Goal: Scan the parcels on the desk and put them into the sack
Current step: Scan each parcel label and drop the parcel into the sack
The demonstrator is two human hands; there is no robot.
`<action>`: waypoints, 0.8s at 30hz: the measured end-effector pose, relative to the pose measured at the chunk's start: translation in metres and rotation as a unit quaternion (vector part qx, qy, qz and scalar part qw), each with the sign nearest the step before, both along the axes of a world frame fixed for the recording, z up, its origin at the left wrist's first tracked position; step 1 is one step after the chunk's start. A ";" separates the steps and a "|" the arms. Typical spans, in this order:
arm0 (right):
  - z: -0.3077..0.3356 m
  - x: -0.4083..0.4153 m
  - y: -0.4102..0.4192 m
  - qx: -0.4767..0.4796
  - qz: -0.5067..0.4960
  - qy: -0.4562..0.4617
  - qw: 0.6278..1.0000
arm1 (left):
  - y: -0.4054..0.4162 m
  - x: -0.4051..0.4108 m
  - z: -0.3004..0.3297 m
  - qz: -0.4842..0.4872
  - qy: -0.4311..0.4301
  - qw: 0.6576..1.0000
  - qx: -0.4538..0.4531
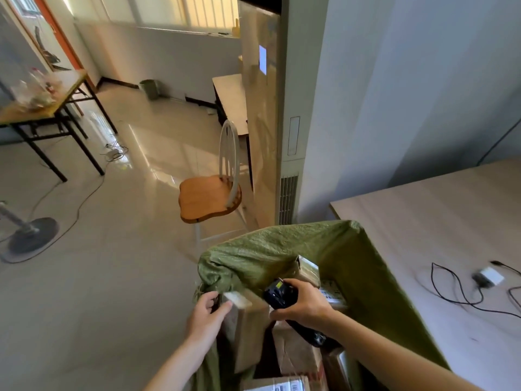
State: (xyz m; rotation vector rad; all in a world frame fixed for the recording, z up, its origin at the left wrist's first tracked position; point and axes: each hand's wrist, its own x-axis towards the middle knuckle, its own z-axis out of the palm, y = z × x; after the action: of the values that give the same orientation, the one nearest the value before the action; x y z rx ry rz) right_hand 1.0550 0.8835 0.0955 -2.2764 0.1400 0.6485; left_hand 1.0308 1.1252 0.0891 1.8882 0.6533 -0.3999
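At the far left of the frame a fan base stands on the tiled floor, and above it, in the upper left, a wooden table carries a blurred heap of bags. Nearer the middle, a chair with an orange seat stands beside a tall white air conditioner.

Low in the centre, the left hand comes up from the bottom edge and curls its fingers round the top left corner of a brown cardboard parcel, which stands upright inside the mouth of the green sack. Just right of that parcel, the right hand grips a black handheld scanner, its head held over the sack's opening, close above the parcel's top edge. Below and to the right of both hands more cardboard parcels lie packed in the sack, some with white labels.

The sack's right wall leans against the pale desk, which fills the right side of the frame. On it, at the lower right, lie a white charger and black cable.
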 end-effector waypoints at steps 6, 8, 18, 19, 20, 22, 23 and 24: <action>0.038 -0.007 -0.023 -0.057 -0.031 -0.031 0.997 | -0.006 0.016 0.028 -0.070 -0.062 0.996 0.010; 0.058 -0.013 -0.038 -0.068 -0.050 -0.037 0.996 | -0.015 0.025 0.042 -0.097 -0.076 0.992 0.008; 0.172 -0.127 -0.158 -0.133 -0.184 -0.086 0.970 | -0.135 0.028 0.129 -0.264 -0.194 0.943 -0.046; 0.185 -0.144 -0.171 -0.137 -0.204 -0.085 0.965 | -0.152 0.022 0.139 -0.286 -0.205 0.935 -0.051; 0.197 -0.163 -0.185 -0.143 -0.227 -0.087 0.959 | -0.169 0.015 0.150 -0.310 -0.214 0.925 -0.051; 0.221 -0.203 -0.213 -0.162 -0.273 -0.094 0.943 | -0.205 0.000 0.173 -0.357 -0.231 0.904 -0.040; 0.233 -0.225 -0.228 -0.175 -0.295 -0.100 0.934 | -0.226 -0.009 0.185 -0.380 -0.243 0.892 -0.037; 0.245 -0.248 -0.244 -0.186 -0.315 -0.107 0.924 | -0.248 -0.021 0.197 -0.403 -0.256 0.878 -0.036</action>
State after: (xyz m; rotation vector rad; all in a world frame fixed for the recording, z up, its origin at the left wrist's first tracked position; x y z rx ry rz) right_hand 0.8069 0.6397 0.3401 -2.4353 0.9122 0.0295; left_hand 1.0102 0.8772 0.2860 2.0076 -0.5304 -0.4037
